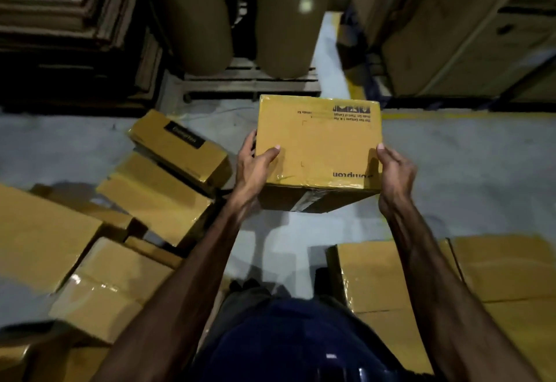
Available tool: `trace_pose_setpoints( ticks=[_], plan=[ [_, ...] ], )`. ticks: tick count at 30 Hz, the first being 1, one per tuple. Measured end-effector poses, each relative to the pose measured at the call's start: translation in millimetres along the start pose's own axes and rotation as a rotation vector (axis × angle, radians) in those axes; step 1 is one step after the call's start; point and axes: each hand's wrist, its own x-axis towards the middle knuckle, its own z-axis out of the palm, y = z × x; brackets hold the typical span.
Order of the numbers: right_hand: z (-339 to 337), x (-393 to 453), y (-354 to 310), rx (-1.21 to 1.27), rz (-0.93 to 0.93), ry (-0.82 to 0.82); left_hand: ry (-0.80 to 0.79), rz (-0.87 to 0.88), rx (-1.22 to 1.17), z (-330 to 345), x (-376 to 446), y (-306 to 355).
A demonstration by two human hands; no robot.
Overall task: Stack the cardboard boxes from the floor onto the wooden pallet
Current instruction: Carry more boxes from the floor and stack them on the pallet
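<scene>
I hold a taped brown cardboard box in the air above the grey floor, its printed top face toward me. My left hand grips its left side with the thumb on top. On the right side my right hand grips it the same way. A wooden pallet lies on the floor just beyond the box, with two big brown paper rolls standing on it. Several more cardboard boxes lie tumbled on the floor at my left.
Two flat boxes lie at my lower right. Stacked dark pallets rise at the far left, and large cartons stand at the far right behind a yellow floor line. Bare grey floor lies to the right of the held box.
</scene>
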Motion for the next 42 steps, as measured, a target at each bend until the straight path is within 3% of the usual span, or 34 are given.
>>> trace_pose_setpoints(
  ticks=[6,10,17,23,27,42],
  plan=[
    [-86,-18,-22,0.179,-0.060,0.197,-0.133,0.093,0.055,54,-45,38],
    [-178,-44,-15,0.247,-0.101,0.329,-0.261,0.149,0.079,111,-90,46],
    [-354,-120,26,0.350,-0.056,0.609,-0.547,0.205,0.102,225,-196,32],
    [-457,-203,62,0.415,-0.021,0.876,-0.805,0.169,0.115,296,-282,8],
    [-495,-256,80,0.439,-0.042,1.040,-0.988,0.117,0.148,331,-326,-6],
    [-523,-393,133,0.394,0.102,1.295,-1.498,0.048,0.266,409,-421,-57]
  ],
)
